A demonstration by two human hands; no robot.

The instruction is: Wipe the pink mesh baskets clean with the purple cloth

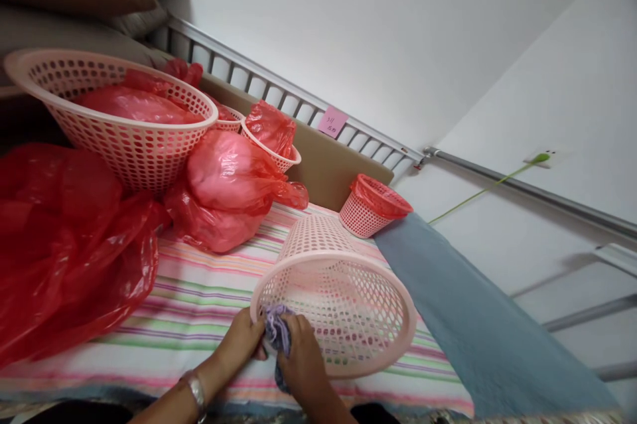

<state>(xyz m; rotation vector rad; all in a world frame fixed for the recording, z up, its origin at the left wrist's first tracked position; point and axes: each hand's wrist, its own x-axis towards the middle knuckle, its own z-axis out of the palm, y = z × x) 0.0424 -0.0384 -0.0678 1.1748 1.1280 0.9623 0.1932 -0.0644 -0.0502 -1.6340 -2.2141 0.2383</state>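
Note:
A pink perforated plastic basket lies on its side on a striped cloth, its wide mouth turned toward me. My left hand grips the left part of its rim. In my right hand is a crumpled purple and dark blue cloth, pressed to the inside of the rim close to my left fingers. Parts of the fingers on both hands are hidden behind the cloth and the rim.
At the left stands a large pink basket holding red plastic bags. A red bag and a stuffed red bag lie near it. Behind are smaller baskets; one lined basket stands at the right. A metal rail runs along the wall.

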